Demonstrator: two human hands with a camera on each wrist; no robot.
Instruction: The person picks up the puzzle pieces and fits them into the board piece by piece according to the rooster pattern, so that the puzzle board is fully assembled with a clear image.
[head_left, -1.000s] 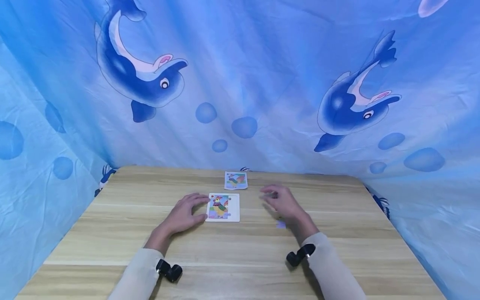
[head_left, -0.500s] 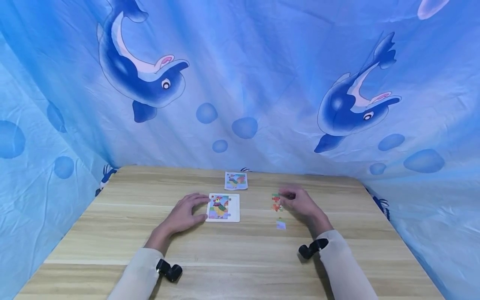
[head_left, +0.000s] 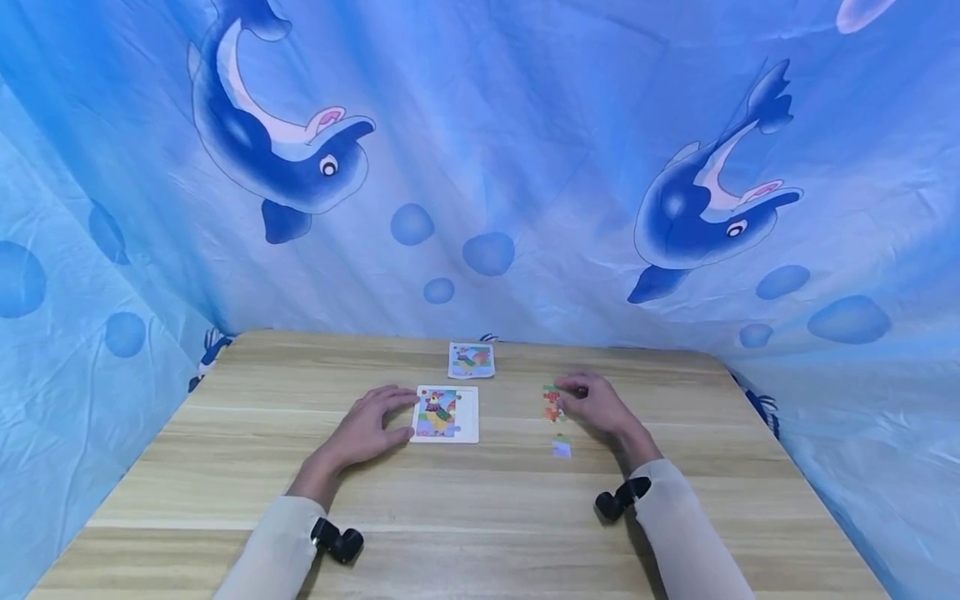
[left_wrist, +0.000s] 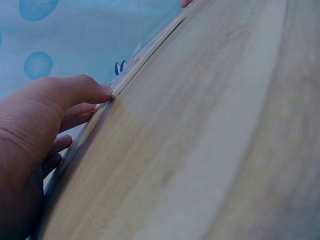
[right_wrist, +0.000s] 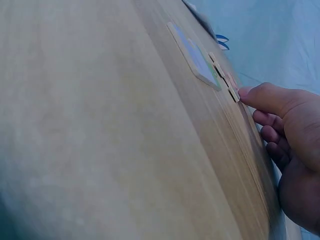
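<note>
In the head view my left hand [head_left: 369, 425] rests at the left edge of a white puzzle board [head_left: 469, 417], thumb and fingers spread along its side. A partly assembled rooster picture [head_left: 437, 414] fills the board's left part; its right strip is bare white. My right hand [head_left: 600, 407] has thumb and index finger on either side of a red puzzle piece [head_left: 551, 396], pinching it at the table. Just nearer lie an orange puzzle piece [head_left: 552, 414] and a purple puzzle piece [head_left: 562, 450]. In the right wrist view the thumb [right_wrist: 265, 97] meets a piece's edge.
A printed rooster card [head_left: 471, 361] lies behind the board, close to the back edge of the wooden table [head_left: 480, 517]. A blue dolphin curtain [head_left: 525, 167] hangs behind and at both sides. Each wrist carries a small black camera.
My right hand has moved right, away from the board's side, to the loose pieces, uncovering the red and orange ones, and is now nearly still. The left hand and board have stayed put.
</note>
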